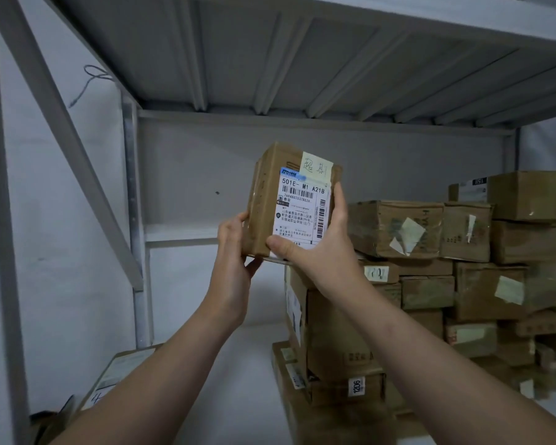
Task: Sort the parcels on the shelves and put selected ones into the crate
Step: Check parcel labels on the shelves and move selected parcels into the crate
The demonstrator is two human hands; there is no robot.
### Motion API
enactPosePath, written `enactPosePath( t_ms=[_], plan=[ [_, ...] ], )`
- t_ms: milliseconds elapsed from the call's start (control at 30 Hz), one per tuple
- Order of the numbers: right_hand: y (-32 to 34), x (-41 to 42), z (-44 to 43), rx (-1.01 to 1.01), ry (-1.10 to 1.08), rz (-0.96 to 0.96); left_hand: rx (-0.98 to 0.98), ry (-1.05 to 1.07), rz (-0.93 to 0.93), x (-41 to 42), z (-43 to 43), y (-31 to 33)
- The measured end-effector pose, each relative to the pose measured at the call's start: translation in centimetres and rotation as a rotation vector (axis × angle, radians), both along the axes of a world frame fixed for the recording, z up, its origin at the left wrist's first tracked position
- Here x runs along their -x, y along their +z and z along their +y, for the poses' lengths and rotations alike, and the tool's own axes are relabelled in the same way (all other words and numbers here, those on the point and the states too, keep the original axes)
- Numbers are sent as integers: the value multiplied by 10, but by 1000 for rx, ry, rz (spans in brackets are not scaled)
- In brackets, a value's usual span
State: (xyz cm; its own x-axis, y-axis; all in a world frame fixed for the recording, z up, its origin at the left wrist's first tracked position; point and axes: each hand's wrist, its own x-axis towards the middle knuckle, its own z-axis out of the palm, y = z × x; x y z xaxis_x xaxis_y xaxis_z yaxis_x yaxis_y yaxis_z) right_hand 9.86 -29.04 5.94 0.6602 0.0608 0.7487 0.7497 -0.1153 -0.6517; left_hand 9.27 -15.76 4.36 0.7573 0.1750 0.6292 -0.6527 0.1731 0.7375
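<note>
Parcels [463,284] in brown cardboard fill the right side of our grey metal shelf [254,364], stacked several high beneath the ribbed upper board [302,59]. A flat box [119,370] lies alone at the lower left. In front of the stack, lifted clear of the shelf, we hold one small parcel [264,200] upright between both hands. Our left hand [235,248] grips its lower left edge, thumb on the side and fingers curled beneath. Our right hand [318,248] clasps the lower right corner, thumb pressed across the white shipping label [302,210] that faces us. A pale yellow note [316,167] with handwriting sits above the label.
</note>
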Motion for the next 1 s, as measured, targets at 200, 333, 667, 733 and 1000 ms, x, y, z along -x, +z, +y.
enactPosePath(
  t_ms=[200, 333, 667, 733, 1000],
  plan=[
    [-11, 0, -7, 62, 95, -59, -117, 122, -17, -2, 12, 6],
    [-9, 5, -11, 67, 111, -94, -60, 126, -97, 1, 12, 4],
    [-11, 9, -18, 47, 60, -120, -33, 129, -129, 16, 7, 4],
    [-15, 16, -25, 32, 62, -121, -27, 125, -141, 24, 1, 1],
    [-52, 50, -73, -26, 85, -23, 17, 100, -105, 60, -48, -36]
  ],
)
